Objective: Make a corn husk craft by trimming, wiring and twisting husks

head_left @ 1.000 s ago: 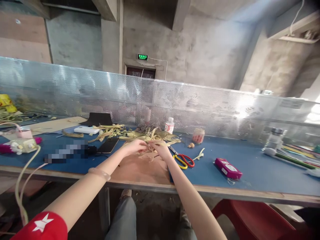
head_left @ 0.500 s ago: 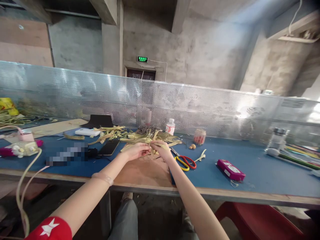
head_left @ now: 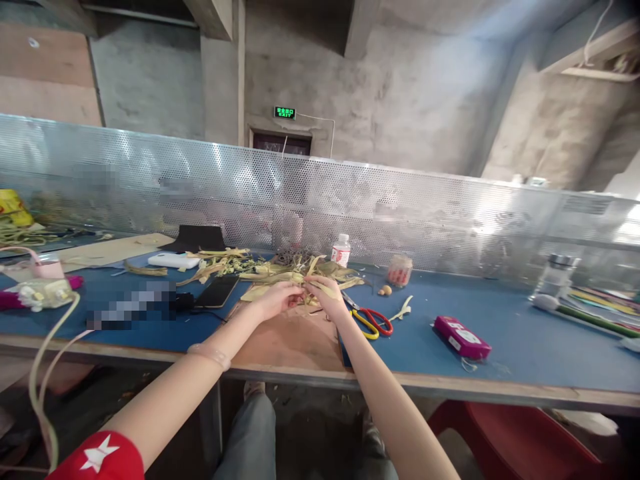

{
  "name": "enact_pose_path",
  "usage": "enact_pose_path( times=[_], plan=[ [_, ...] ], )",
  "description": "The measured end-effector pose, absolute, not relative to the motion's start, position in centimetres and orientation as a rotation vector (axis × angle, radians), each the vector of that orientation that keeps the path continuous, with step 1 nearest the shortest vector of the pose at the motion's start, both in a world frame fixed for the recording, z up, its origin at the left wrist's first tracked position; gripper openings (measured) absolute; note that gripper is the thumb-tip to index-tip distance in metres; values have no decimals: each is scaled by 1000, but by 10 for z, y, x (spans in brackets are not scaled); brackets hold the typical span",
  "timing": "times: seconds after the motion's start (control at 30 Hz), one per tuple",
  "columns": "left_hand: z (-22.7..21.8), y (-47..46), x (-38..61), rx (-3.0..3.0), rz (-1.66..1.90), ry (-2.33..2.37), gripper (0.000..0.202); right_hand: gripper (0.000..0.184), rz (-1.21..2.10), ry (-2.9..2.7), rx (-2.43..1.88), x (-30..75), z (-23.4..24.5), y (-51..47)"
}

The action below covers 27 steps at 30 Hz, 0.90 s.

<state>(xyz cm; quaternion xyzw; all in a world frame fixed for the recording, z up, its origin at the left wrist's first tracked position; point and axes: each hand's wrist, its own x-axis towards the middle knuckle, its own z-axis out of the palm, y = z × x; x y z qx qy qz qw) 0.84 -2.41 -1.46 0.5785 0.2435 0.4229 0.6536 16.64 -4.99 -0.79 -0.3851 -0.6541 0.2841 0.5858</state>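
Observation:
Both arms reach forward over a blue table (head_left: 525, 347). My left hand (head_left: 275, 298) and my right hand (head_left: 327, 295) meet at the near edge of a pile of dry yellow-green leaf strips (head_left: 280, 268), fingers pinched on strips between them. A brown board (head_left: 290, 343) lies on the table under the hands. Red and yellow scissors (head_left: 370, 321) lie just right of my right hand.
A black phone (head_left: 216, 291), a white flat box (head_left: 173, 261), a small white bottle (head_left: 341, 251), a small jar (head_left: 399, 271) and a pink case (head_left: 461, 337) sit on the table. A perforated metal screen (head_left: 425, 220) runs along the back. A red stool (head_left: 515, 443) stands below right.
The hands stay at the pile, fingers working the strips; they have drawn slightly closer together and a little further in. The view shifted slightly.

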Motion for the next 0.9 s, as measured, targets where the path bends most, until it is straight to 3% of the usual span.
enact_pose_path(
  times=[0.27, 0.5, 0.67, 0.9],
  plan=[
    [-23, -19, 10, 1390, 1126, 554, 21, 29, 654, -1570, -850, 170, -13, -47],
    [-24, -19, 10, 1479, 1156, 614, 27, 47, 823, -1648, -828, 171, -14, -49],
    [-22, -19, 11, 1517, 1187, 704, 32, 46, 843, -1652, -781, 175, -16, -45],
    [-22, -21, 8, 1585, 1134, 670, 54, 45, 819, -1720, -732, 176, -14, -51]
  ],
)
